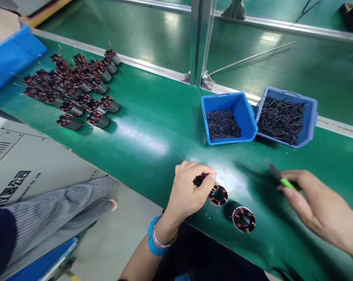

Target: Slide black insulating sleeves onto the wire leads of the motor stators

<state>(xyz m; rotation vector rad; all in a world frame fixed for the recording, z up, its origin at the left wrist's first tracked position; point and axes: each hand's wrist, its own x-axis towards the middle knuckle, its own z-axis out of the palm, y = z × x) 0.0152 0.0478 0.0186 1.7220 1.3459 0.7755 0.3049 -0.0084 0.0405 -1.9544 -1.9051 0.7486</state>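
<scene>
My left hand (192, 187) is closed in a pinch, thumb against forefinger, on what looks like a thin wire. Just under these fingers stands a wire-wound motor stator (218, 194), and part of another one (198, 180) shows behind the hand. To their right is a third stator (244, 219) with copper windings round its black core. My right hand (313, 203) is closed on a small green-handled tool (286, 182), held above the bench. Its dark, narrow tip is blurred, so its exact kind is unclear.
Two blue bins, a left one (248, 107) and a right one (311, 117), hold short black tubes. Several stators (72, 121) are grouped at the bench's far left, beside a blue tray (15, 58). A metal post (198, 43) rises behind. A person's striped trouser leg (59, 214) is at left.
</scene>
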